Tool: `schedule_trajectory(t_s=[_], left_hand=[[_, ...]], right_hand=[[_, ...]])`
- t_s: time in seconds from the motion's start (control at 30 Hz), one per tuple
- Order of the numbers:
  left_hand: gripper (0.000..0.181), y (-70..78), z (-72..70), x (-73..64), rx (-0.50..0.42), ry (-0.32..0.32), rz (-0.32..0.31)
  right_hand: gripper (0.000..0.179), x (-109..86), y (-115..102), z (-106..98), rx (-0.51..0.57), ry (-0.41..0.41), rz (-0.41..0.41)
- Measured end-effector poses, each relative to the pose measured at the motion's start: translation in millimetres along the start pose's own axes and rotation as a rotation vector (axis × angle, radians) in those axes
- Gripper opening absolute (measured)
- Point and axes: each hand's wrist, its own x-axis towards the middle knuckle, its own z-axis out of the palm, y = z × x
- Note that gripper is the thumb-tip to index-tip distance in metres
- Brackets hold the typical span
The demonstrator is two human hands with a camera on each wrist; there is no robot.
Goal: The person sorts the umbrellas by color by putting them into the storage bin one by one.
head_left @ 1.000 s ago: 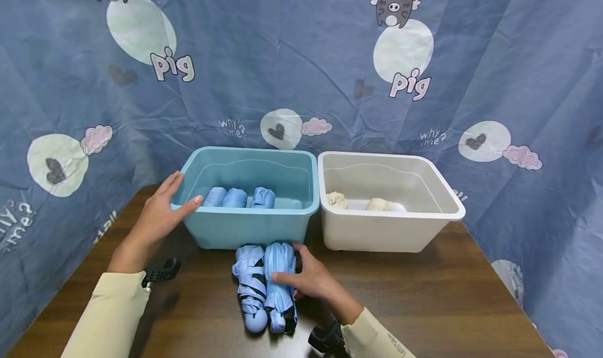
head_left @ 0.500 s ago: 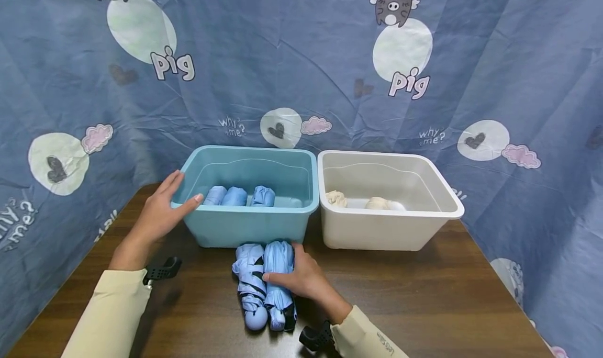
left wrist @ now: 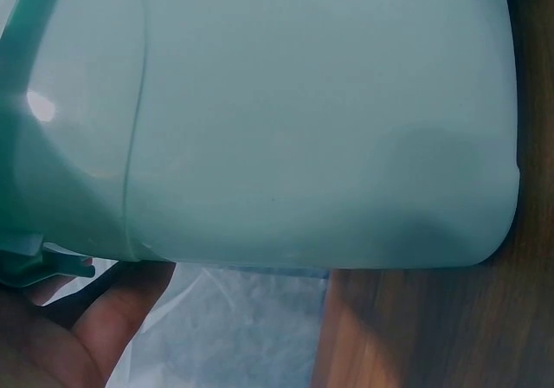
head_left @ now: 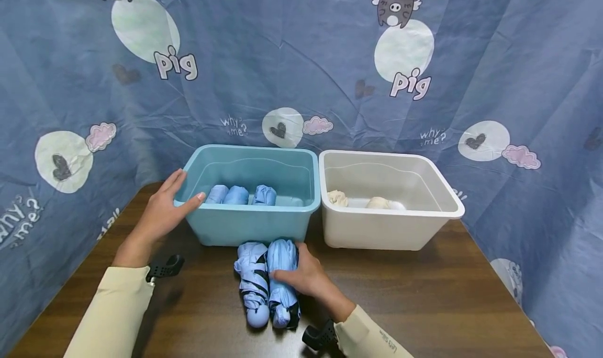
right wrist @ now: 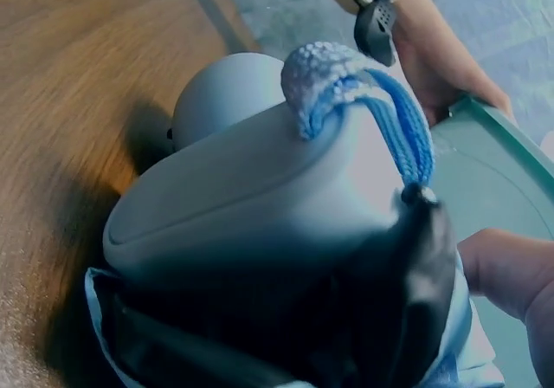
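Note:
Two folded blue umbrellas lie side by side on the table before the teal bin [head_left: 254, 227]. My right hand [head_left: 308, 277] grips the right umbrella [head_left: 282, 256], its thumb across the top and the other fingers down the far side, mostly hidden. In the right wrist view this umbrella's smooth handle end [right wrist: 216, 197] carries a braided blue wrist strap [right wrist: 325, 76]. The left umbrella [head_left: 253, 266] has a round knob at its near end and dark stripes between its folds. My left hand [head_left: 162, 209] holds the bin's left front corner, thumb over the rim and fingers along the outside.
Three blue rolled bundles [head_left: 235, 195] lie inside the teal bin. Right beside it stands a white bin [head_left: 377, 232] holding two cream bundles [head_left: 337, 198]. Behind both hangs a blue printed cloth [head_left: 301, 59]. The wooden table [head_left: 424, 300] extends to the right.
My right hand has moved in slightly to the left, and its thumb now lies over the right umbrella. My left hand stays on the bin; both umbrellas lie about where they were.

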Motion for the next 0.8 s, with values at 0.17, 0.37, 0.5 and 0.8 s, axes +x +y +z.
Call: schedule_trajectory(t_s=[0.17, 0.37, 0.5, 0.8], left_hand=[[0.091, 0.9, 0.6, 0.2, 0.003, -0.006, -0.005], [0.091, 1.5, 0.9, -1.5, 0.003, -0.009, -0.005], [0.091, 1.8, 0.6, -2.0, 0.006, -0.012, -0.009], [0.09, 3.2, -2.4, 0.1, 0.011, -0.011, -0.005]], right_hand=[[0.089, -3.6, 0, -5, 0.013, 0.01, 0.017], [0.084, -12.5, -3, -17, 0.067, 0.012, 0.017], [0.083, -17.0, -4, -26, 0.126, -0.001, 0.01], [0.087, -27.6, -8, -46, 0.156, 0.001, -0.021]])
